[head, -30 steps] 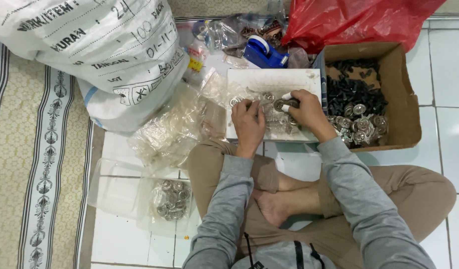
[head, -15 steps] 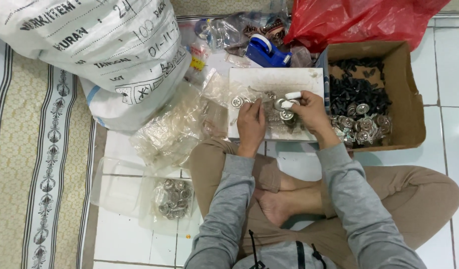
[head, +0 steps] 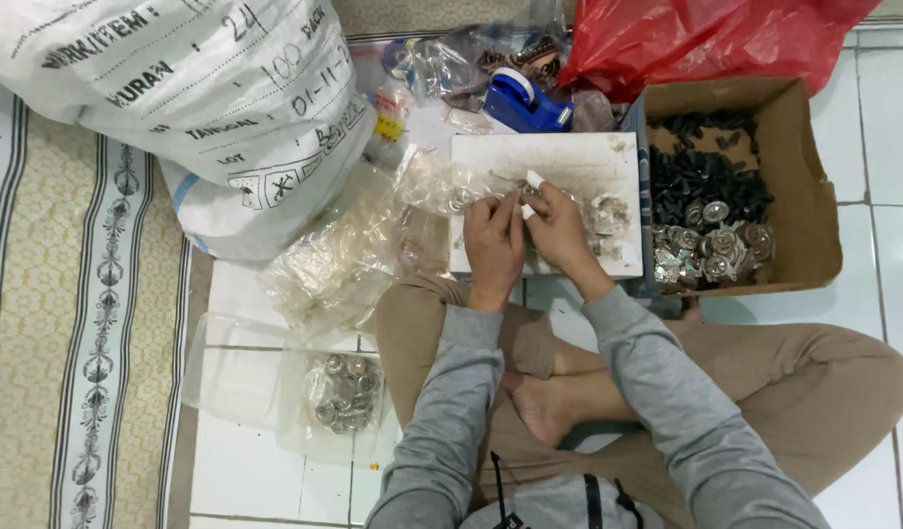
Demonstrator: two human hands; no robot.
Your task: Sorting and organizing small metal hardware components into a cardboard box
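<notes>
My left hand [head: 494, 238] and my right hand [head: 555, 227] meet over a white board [head: 569, 157] that lies in front of my crossed legs. Between the fingertips of both hands I pinch small pieces, among them a small white piece [head: 533, 181]; which hand grips it is unclear. Silver metal buttons [head: 604, 214] lie loose on the board right of my right hand. A clear plastic bag [head: 434, 181] rests on the board's left edge beside my left hand.
A cardboard box [head: 802, 176] at right holds black parts and silver buttons [head: 711, 250]. A big white sack [head: 177, 98] fills the upper left. Behind the board are a blue tape dispenser [head: 523, 101] and a red plastic bag [head: 706, 39]. Bagged buttons [head: 344, 392] lie lower left, by a patterned mat [head: 70, 343].
Both hands have drawn together near the board's middle; a second ago my right hand reached further right toward the loose buttons. The view has shifted slightly.
</notes>
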